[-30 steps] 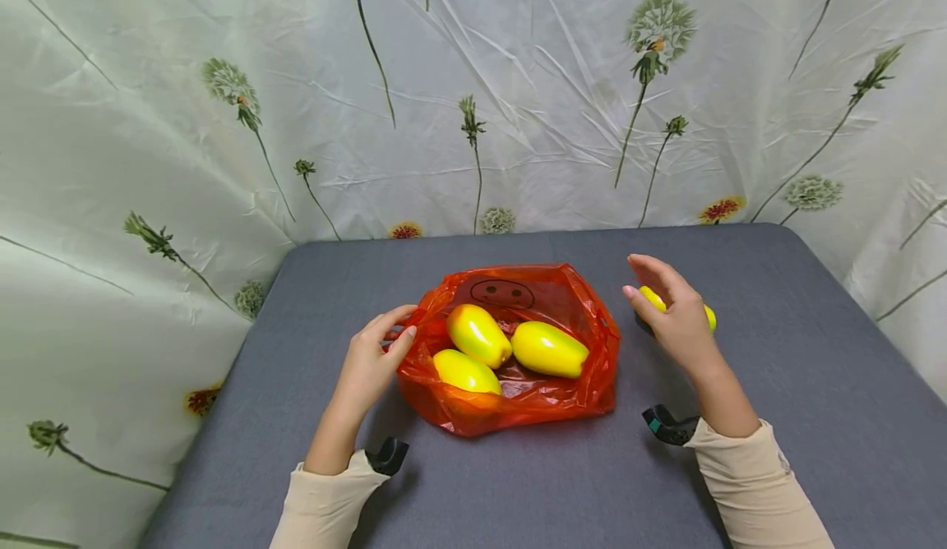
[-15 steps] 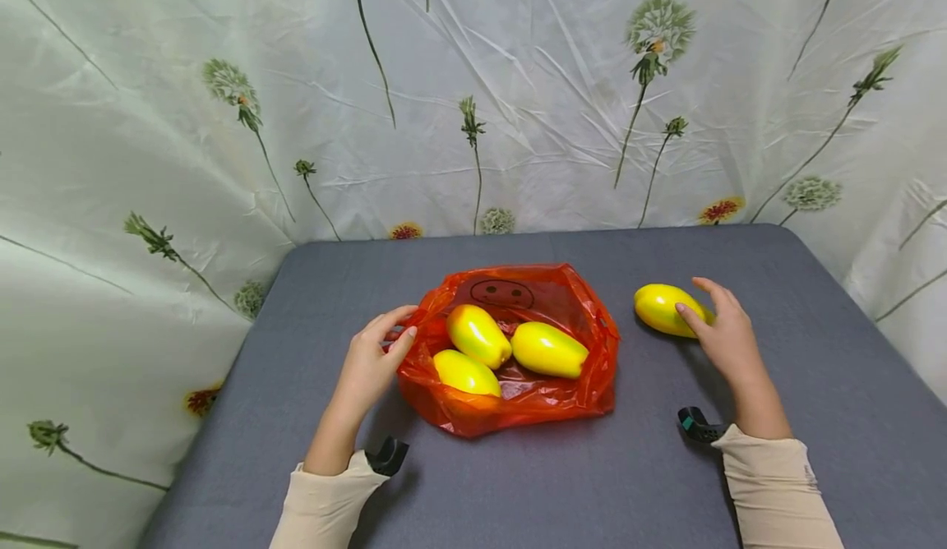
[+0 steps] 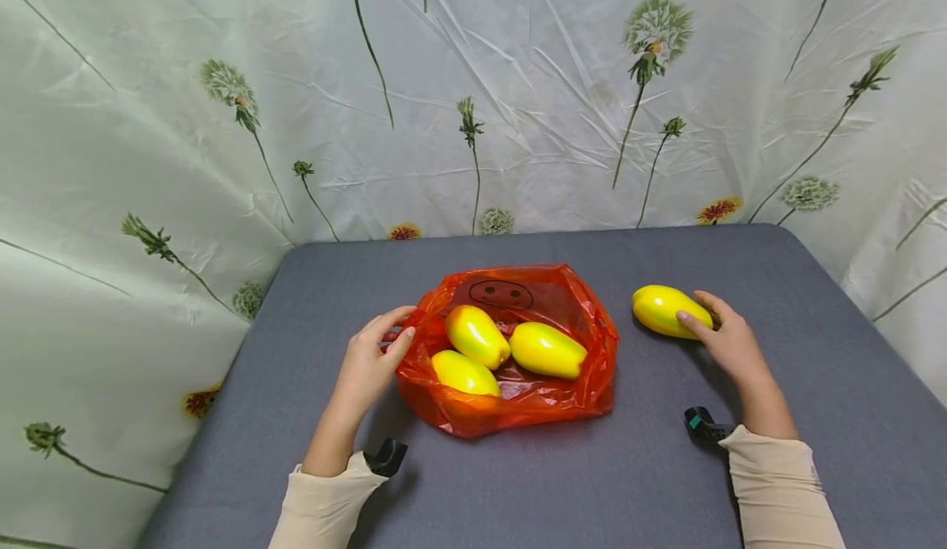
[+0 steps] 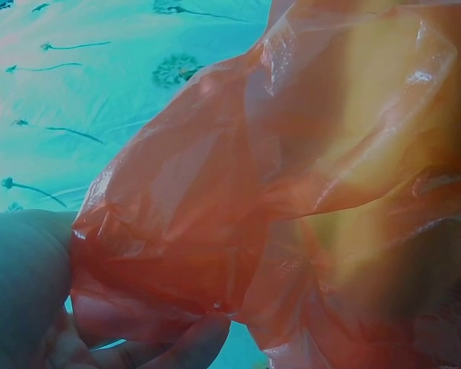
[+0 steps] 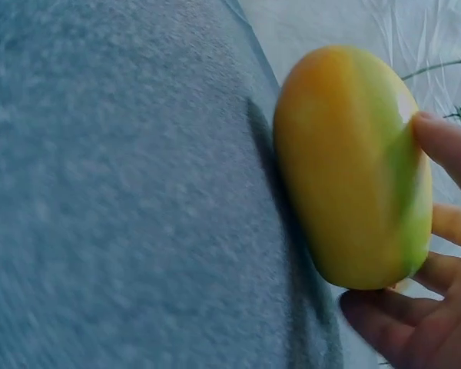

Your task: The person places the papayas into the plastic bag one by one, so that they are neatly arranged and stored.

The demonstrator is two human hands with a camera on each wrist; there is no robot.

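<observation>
My left hand (image 3: 371, 356) pinches the left edge of a red plastic bag (image 3: 570, 405); the left wrist view shows the film (image 4: 177, 215) between thumb and fingers. The bag's mouth gapes, and 3 yellow papayas lie inside: an upper one (image 3: 477, 335), a lower left one (image 3: 464, 372) and a right one (image 3: 547, 350). To the bag's right, my right hand (image 3: 732, 339) holds another papaya (image 3: 662, 309) by its right end, thumb on the near side. In the right wrist view this papaya (image 5: 346, 169) is yellow with green and orange tints, close against the table.
A grey cloth-covered table (image 3: 555, 483) bears everything. Behind it and along the left hangs a pale curtain (image 3: 555, 122) printed with flowers. Each wrist wears a black camera mount, one on the left (image 3: 386, 457) and one on the right (image 3: 706, 426).
My right hand has moved right from above the loose papaya to its right end, and its fingers have closed round it. My left hand and the bag have stayed in place.
</observation>
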